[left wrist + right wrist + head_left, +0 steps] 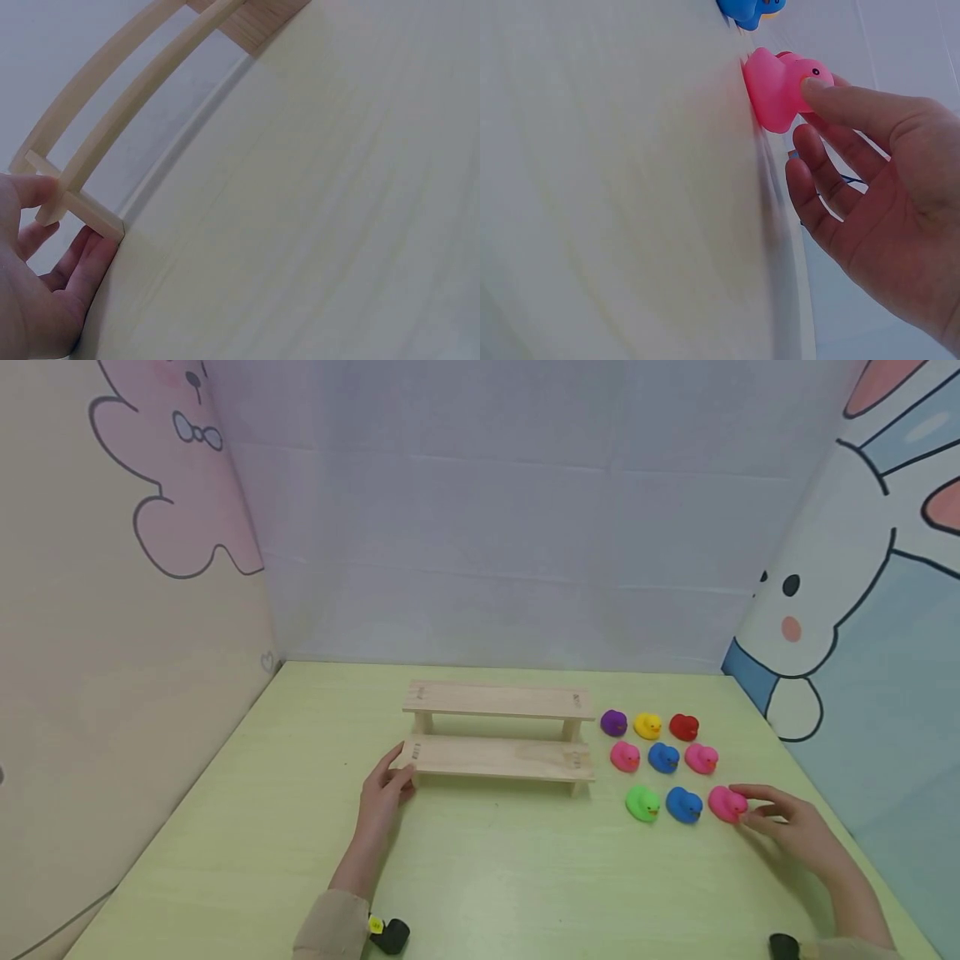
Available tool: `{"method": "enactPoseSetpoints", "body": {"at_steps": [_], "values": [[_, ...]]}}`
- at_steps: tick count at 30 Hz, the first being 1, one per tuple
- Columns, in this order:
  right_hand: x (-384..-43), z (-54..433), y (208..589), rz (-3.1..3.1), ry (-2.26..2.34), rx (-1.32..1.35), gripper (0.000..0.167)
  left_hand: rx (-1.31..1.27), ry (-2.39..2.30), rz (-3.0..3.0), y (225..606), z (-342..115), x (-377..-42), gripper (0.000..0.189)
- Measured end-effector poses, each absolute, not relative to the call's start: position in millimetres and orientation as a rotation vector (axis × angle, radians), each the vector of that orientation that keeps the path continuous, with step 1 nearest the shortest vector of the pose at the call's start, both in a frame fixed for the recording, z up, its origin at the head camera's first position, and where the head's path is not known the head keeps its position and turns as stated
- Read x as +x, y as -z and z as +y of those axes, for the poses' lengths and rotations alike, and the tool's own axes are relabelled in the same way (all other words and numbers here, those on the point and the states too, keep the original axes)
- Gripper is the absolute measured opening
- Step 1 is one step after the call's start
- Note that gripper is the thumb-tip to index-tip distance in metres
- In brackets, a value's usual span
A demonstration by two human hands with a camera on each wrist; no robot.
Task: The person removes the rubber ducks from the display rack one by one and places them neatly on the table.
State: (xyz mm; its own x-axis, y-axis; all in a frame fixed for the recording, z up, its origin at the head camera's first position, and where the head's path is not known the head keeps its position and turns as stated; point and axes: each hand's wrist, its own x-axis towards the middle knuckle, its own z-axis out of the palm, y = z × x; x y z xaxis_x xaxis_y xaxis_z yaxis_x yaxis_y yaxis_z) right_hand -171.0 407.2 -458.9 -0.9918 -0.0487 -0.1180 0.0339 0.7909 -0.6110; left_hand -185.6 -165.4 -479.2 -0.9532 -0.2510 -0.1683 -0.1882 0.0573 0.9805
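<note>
A two-step wooden shelf stands on the table. My left hand holds the left end of its lower step, thumb and fingers around the board's end and the leg below, as the left wrist view shows. Over at the right, a pink rubber duck sits at the near right corner of a group of ducks. My right hand pinches this duck by the head between thumb and fingers; the other fingers are bent loosely and hold nothing.
Beside the held duck, a blue duck and a green duck complete the front row. Behind are pink, blue, purple, yellow and red ducks. Walls with cartoon animals border the pale table.
</note>
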Motion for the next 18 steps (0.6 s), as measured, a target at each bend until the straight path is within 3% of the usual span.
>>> {"method": "enactPoseSetpoints", "body": {"at_steps": [18], "values": [[-169.2, 402.9, 456.4, 2.824, 0.977, 0.018, 0.063, 0.437, 2.04, -2.244, 480.3, -164.1, -181.7, 0.054]]}}
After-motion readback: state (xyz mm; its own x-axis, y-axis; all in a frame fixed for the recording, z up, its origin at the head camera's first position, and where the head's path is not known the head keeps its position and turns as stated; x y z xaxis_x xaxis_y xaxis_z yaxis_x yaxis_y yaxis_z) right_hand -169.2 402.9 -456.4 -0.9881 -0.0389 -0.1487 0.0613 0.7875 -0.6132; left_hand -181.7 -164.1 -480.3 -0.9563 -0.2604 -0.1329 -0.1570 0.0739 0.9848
